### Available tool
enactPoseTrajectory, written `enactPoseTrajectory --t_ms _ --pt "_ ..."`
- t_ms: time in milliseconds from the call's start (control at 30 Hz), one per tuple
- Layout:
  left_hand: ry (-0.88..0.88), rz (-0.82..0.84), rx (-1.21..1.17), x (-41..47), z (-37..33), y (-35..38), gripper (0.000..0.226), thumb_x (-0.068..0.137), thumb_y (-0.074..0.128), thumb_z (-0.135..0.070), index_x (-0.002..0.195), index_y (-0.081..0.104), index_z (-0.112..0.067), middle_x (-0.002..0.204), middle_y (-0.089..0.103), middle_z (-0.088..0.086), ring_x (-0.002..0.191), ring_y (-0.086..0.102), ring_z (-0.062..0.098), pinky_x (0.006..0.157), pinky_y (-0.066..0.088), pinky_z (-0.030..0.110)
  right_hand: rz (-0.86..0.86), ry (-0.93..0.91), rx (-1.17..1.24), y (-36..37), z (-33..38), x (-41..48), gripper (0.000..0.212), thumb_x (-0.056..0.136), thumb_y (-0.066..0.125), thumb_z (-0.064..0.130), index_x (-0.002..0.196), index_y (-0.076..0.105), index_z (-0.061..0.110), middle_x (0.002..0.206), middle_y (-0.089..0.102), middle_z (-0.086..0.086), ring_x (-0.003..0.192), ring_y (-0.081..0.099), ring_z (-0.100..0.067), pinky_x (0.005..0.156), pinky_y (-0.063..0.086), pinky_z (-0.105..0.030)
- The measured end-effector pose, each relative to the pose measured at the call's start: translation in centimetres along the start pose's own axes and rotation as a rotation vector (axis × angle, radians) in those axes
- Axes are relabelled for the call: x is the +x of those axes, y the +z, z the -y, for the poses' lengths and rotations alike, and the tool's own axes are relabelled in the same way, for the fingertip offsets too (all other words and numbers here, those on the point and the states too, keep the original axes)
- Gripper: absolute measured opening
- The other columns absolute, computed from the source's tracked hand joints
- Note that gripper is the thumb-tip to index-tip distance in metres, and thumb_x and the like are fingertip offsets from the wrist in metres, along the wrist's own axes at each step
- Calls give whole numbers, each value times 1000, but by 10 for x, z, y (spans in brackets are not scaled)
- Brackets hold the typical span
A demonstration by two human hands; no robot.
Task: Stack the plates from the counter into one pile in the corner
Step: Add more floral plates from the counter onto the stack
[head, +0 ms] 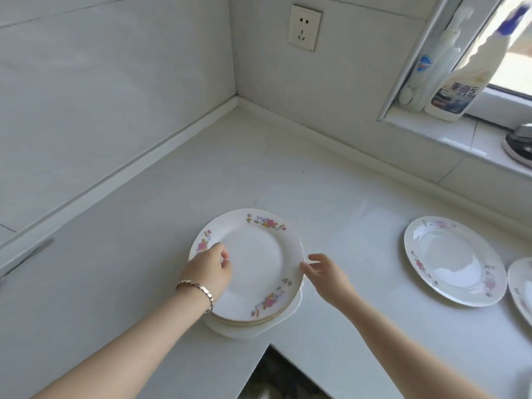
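A pile [250, 283] of flowered plates is seen on the counter [115, 283], near the inner edge where the counter turns, well short of the wall corner [236, 96]. Several rims show under the top plate, and a whiter, wider piece sticks out at the base; what it is cannot be told.

The left hand [210, 272] is laid on the pile's left rim, fingers curled over the edge — a grip on the top plate, judged to steady it while it is squared up. The right hand [325, 273] is held open at the right rim, fingertips [305, 266] just touching or just beside it; contact cannot be confirmed, and nothing is enclosed. A bracelet [198, 292] is worn on the left wrist.

A single plate [454, 260] lies flat to the right, well apart from the pile, and the edge of another plate [521, 289] is cut off by the frame — both not yet stacked.

Judgement: the pile is built in easy reach, not at the wall, so a push or lift toward the corner is probably still needed. With hands on opposite rims the stack can be centred — the upper plates sit slightly off the base piece, so sliding could shift them.

Bottles [449, 82] stand on the sill, clear of the work.
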State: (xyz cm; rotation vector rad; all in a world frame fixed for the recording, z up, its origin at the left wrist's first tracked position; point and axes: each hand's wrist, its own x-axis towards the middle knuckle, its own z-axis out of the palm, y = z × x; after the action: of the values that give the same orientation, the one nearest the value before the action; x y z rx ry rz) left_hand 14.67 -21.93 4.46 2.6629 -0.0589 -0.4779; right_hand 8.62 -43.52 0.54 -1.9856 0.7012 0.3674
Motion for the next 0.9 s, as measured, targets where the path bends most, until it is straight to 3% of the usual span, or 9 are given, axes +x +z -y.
enactPoseTrajectory --t_ms 100,200,367,467,600,700,800,900 --pt "81 72 39 1 -40 17 8 93 38 -20 89 44 -24 87 60 -3 73 54 24 55 35 24 102 28 -212 -42 -42 -10 23 90 56 31 110 60 20 106 67 -3 93 61 -17 69 41 -21" --pt "154 124 88 3 -85 39 10 92 38 -20 92 48 -22 90 59 -3 79 53 24 64 38 25 59 110 -200 -89 -88 -17 5 88 57 27 92 56 24 90 66 -1 91 66 -21 59 43 -19" --pt "193 226 46 -3 -158 88 9 89 42 -17 85 49 -21 85 60 0 83 60 27 67 39 26 -111 258 -65 -163 -152 -27 6 88 54 18 89 59 15 80 65 -5 74 60 -21 51 39 -19" --pt "178 284 21 -9 -182 112 13 87 41 -16 79 49 -22 88 67 5 87 67 29 72 50 31 -172 320 -41 -191 -183 -22 10 88 51 16 82 58 13 79 63 -8 72 57 -22 55 40 -23" --pt "211 285 98 -15 -215 143 12 88 40 -16 84 50 -21 95 70 5 93 65 29 73 48 29 -316 483 300 -222 -216 -4 16 93 47 19 92 54 4 66 53 -9 61 52 -25 56 41 -28" --pt "208 284 139 -19 -231 158 11 89 40 -17 86 49 -22 89 61 0 89 62 28 69 43 26 -401 553 643 -238 -228 13 35 92 52 20 111 56 -10 72 56 -10 64 59 -24 59 48 -26" --pt "192 270 170 -18 -238 164 11 90 39 -18 87 50 -22 87 60 -1 78 55 25 66 41 25 -478 593 1032 -247 -230 29 36 88 62 9 119 54 -7 107 64 -20 102 65 -32 77 54 -31" --pt "173 245 186 -13 -237 166 13 90 40 -17 87 52 -21 87 64 1 75 56 25 65 42 26 -528 624 1171 -248 -228 35 36 87 60 2 121 52 -8 121 60 -24 110 61 -35 77 52 -37"
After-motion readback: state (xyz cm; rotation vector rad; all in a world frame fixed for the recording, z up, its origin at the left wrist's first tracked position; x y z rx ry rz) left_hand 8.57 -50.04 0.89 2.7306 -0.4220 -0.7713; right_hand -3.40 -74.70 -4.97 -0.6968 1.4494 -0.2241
